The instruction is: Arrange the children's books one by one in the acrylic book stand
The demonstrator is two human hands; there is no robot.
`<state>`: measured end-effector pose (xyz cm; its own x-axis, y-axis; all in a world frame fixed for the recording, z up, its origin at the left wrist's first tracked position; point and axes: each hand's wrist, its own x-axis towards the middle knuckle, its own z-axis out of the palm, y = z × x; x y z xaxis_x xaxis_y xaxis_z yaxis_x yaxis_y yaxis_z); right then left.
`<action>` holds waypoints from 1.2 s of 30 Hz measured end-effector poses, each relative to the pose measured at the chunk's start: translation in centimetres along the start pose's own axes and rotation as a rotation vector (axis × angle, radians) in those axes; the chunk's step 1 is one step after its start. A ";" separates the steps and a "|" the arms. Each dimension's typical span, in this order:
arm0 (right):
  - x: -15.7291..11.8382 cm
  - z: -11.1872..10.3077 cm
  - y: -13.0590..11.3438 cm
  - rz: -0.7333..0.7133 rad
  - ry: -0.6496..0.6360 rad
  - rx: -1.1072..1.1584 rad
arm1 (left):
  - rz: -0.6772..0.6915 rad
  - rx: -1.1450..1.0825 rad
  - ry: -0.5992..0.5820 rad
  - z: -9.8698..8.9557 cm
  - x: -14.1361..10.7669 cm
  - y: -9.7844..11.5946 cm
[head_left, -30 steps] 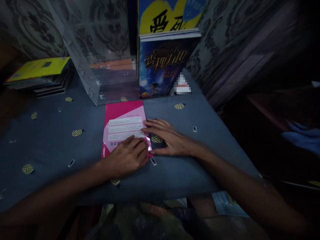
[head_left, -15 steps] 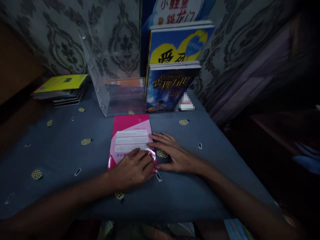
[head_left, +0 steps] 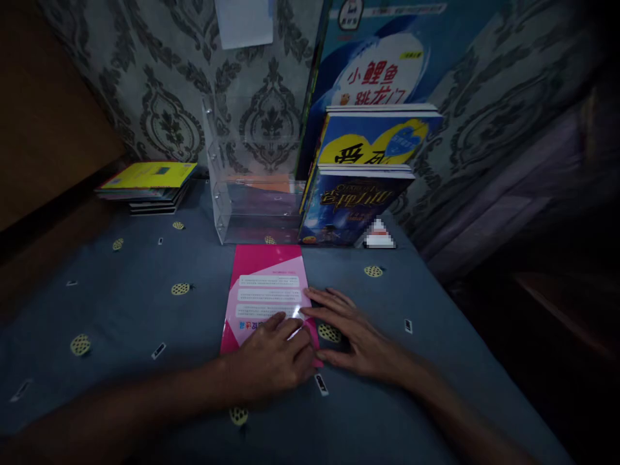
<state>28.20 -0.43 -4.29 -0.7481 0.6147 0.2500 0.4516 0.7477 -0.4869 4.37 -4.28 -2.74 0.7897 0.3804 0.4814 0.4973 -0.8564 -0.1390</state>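
A pink book (head_left: 268, 261) lies flat on the cloth, its printed text upside down to me. My left hand (head_left: 276, 355) lies across the lower part of the cover with its fingers bent together, closed at the lower right corner; its fingertips are partly hidden. My right hand (head_left: 356, 336) is open at the book's right edge. Its spread fingers touch that edge, and its thumb is near the lower right corner.
Beyond the book stands a clear acrylic rack (head_left: 256, 229), with a dark blue book (head_left: 353, 206), a blue-and-yellow book (head_left: 334, 148) and a taller blue book (head_left: 450, 51) on its right side. A book stack (head_left: 155, 175) lies back left. A patterned cloth (head_left: 145, 387) covers the table.
The view has tilted up and shifted left, so everything sits lower and further right. Both hands keep almost the same places on the pink book.
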 end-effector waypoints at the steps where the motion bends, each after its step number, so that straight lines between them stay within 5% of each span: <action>1: 0.0 0.0 0.0 0.000 -0.004 -0.004 | -0.003 -0.001 0.004 0.1 0.1 -0.1; 8: -0.3 0.6 0.3 -0.012 0.070 -0.008 | -0.013 -0.020 0.022 0.3 0.2 -0.4; 24: -0.1 -0.2 0.4 0.040 0.026 0.048 | -0.014 -0.017 -0.061 0.5 0.1 -0.5; 36: 0.6 -0.9 -0.1 0.198 0.088 0.223 | 0.023 -0.008 -0.084 0.4 -0.1 -0.5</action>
<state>28.07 0.08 -3.35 -0.6068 0.7695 0.1992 0.4594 0.5439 -0.7022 4.14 -3.81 -3.06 0.8282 0.3888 0.4036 0.4765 -0.8676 -0.1422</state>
